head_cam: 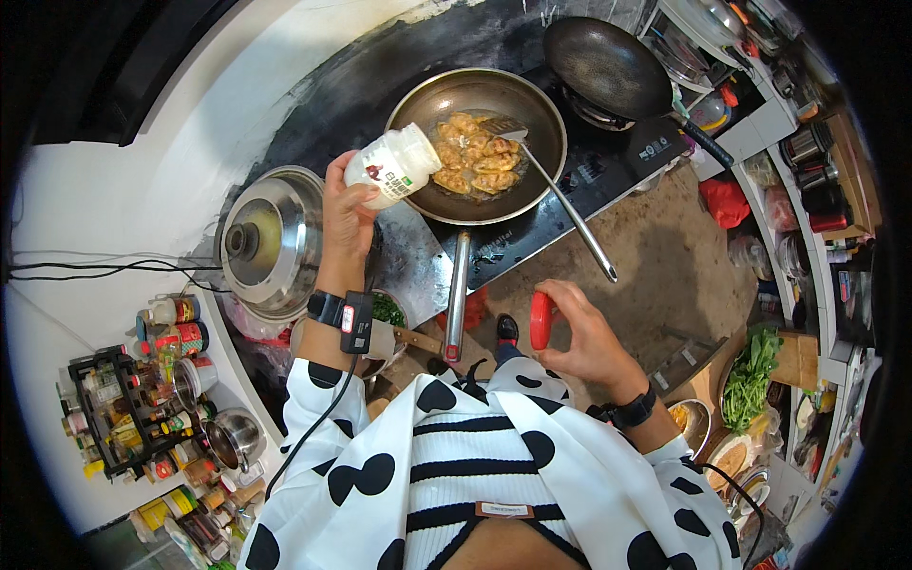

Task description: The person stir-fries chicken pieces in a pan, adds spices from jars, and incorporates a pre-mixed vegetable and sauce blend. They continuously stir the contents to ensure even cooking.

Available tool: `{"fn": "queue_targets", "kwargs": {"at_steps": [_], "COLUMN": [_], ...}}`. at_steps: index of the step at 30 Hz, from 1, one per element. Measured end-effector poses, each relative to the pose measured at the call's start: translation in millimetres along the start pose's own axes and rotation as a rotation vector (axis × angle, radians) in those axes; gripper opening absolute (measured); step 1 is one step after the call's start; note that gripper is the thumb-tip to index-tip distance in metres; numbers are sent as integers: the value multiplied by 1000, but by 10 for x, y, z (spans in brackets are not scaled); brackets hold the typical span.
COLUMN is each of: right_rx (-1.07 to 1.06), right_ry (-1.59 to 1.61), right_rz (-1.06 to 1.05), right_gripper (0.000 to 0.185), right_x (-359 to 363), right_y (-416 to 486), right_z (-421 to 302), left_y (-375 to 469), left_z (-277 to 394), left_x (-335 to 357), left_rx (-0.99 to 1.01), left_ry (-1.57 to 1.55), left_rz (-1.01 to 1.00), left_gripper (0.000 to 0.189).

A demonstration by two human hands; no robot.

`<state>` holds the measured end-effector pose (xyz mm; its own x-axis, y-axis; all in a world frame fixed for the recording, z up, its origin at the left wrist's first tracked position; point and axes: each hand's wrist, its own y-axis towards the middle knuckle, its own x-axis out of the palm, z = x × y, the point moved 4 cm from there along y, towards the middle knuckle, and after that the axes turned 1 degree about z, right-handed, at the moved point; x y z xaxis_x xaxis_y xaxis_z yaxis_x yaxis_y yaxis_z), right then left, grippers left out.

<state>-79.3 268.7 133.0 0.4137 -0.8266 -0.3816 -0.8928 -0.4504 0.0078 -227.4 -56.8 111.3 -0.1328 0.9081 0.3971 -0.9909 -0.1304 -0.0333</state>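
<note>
My left hand [350,206] grips a white-labelled jar [394,166], tilted with its open mouth toward the frying pan [545,178]. In that pan several browned pieces of food [484,153] sit in oil, and a metal slotted spatula [570,206] leans over the rim with its blade among them. Between the thumb and fingers of my right hand [581,335] is a red lid [541,320], held on edge below the spatula's handle. The pan's handle [458,299] points toward my body, between both hands.
A dark wok [609,68] rests at the stove's far right. Left of the pan stands a lidded steel pot [271,242]. A bowl of chopped greens [387,310] is below it. Seasoning bottles [174,335] crowd the left counter; leafy greens [752,381] lie at right.
</note>
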Motion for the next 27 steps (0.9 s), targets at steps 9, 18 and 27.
{"fn": "queue_targets", "kwargs": {"at_steps": [9, 18, 27], "right_rx": [28, 14, -302], "right_ry": [21, 66, -90], "right_rz": [-5, -13, -9], "right_gripper": [75, 80, 82], "right_x": [-4, -42, -141], "right_y": [-32, 60, 959], "right_z": [-3, 26, -556], "left_y": [15, -100, -887], "left_z": [6, 91, -122], "left_x": [52, -38, 133], "left_rx": [-19, -25, -269], "left_ry": [-64, -319, -654], "left_rz": [14, 60, -105], "left_gripper": [65, 73, 86]}}
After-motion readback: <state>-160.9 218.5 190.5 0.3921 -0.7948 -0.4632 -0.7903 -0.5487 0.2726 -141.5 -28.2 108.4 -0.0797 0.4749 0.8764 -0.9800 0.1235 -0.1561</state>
